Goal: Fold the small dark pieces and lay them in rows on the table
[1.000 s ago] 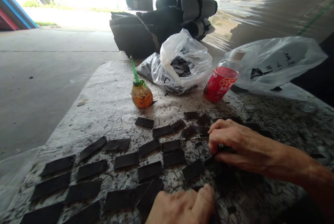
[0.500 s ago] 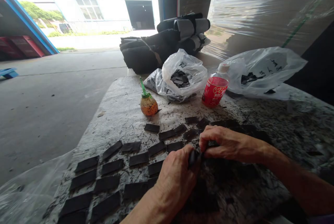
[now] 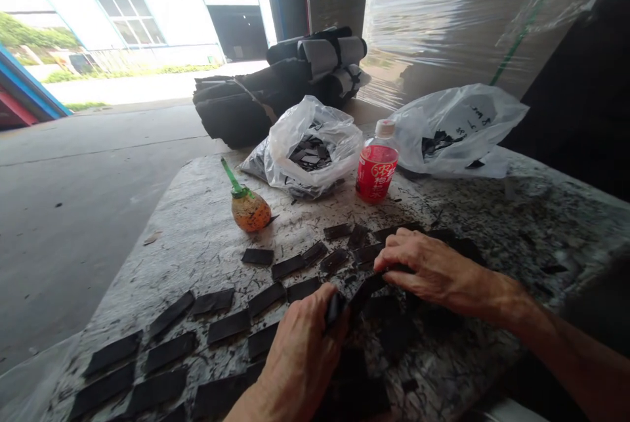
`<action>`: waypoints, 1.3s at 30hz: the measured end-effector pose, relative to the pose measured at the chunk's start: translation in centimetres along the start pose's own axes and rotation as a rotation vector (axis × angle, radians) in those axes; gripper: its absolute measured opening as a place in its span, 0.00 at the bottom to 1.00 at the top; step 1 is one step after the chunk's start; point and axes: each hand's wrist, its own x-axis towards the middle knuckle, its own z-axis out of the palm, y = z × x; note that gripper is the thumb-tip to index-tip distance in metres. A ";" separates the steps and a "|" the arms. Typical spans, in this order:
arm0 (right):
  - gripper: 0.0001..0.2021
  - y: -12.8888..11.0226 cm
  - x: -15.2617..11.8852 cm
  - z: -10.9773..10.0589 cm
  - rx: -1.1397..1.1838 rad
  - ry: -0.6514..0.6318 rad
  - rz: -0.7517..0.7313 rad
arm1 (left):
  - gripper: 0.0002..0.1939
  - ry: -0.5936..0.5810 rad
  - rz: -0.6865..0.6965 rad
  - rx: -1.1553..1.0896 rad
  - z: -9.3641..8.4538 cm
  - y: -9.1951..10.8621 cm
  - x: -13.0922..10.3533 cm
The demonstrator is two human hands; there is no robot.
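Note:
My left hand is closed around a dark, glossy object, mostly hidden by the fingers, so its kind is unclear. To its right, my right hand pinches the far end of a thin black strip. The strip slants down from those fingertips toward the left hand; whether the left hand touches it I cannot tell. Flat black rectangular pieces lie in loose rows on the table left of and beyond the hands. More dark pieces lie in shadow below the right hand.
Black scraps litter the worn table. Across it stand a squeeze bottle with orange liquid and green spout, a red-labelled drink bottle, and two plastic bags of black pieces. Black rolls lie behind.
My hands have moved apart, and the black strip now shows between them. The camera has turned right, shifting the surroundings leftward in view.

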 end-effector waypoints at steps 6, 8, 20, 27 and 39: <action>0.06 0.6 0.7 0.7 -0.068 -0.031 -0.052 | 0.11 -0.011 -0.005 0.014 0.0 -0.2 -0.2; 0.05 1.0 0.6 0.9 -0.087 -0.040 -0.059 | 0.11 -0.024 -0.003 0.007 -0.4 -0.2 -0.4; 0.10 0.2 -0.2 1.3 0.027 0.080 0.087 | 0.16 -0.034 -0.204 -0.588 -2.3 0.5 -5.1; 0.21 -6.0 -3.3 1.7 0.941 -0.227 0.165 | 0.16 -0.043 -0.320 -0.699 -1.5 2.1 -8.1; 0.12 -10.5 -5.2 4.8 1.222 -0.309 0.303 | 0.15 -0.122 -0.168 -0.986 0.5 1.0 -11.6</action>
